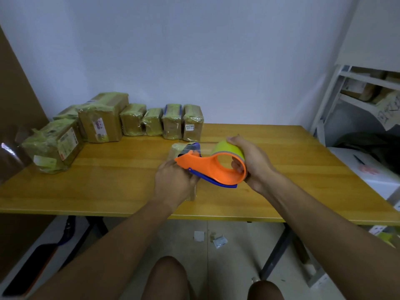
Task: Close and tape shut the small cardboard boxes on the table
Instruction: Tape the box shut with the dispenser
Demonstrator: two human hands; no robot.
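Left hand (173,182) grips small tape-wrapped cardboard box (180,149) steady; right hand (249,161) clasps orange-and-blue plastic tape dispenser (207,167) (tape drawn out over box).

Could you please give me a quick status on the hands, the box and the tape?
Right hand grips orange tape dispenser. Left hand holds small cardboard box, clear tape drawn over it. Taped boxes at table's far edge, clear of work.
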